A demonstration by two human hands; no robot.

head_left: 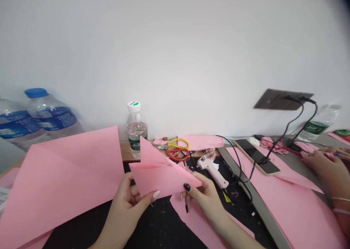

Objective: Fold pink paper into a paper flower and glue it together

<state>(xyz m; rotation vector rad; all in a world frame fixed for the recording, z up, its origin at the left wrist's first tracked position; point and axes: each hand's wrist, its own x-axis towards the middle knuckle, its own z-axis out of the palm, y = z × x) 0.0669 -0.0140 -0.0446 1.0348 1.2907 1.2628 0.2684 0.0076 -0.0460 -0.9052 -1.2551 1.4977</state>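
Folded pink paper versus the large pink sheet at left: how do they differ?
Left hand and right hand hold the folded paper; neither holds the large sheet. The folded paper is smaller, with a pointed flap; the large sheet is broader, spread open. Both are pink.

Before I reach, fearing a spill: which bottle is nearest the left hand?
The white-capped bottle behind the folded paper; the two blue-labelled bottles are farther left, the fourth bottle far right.
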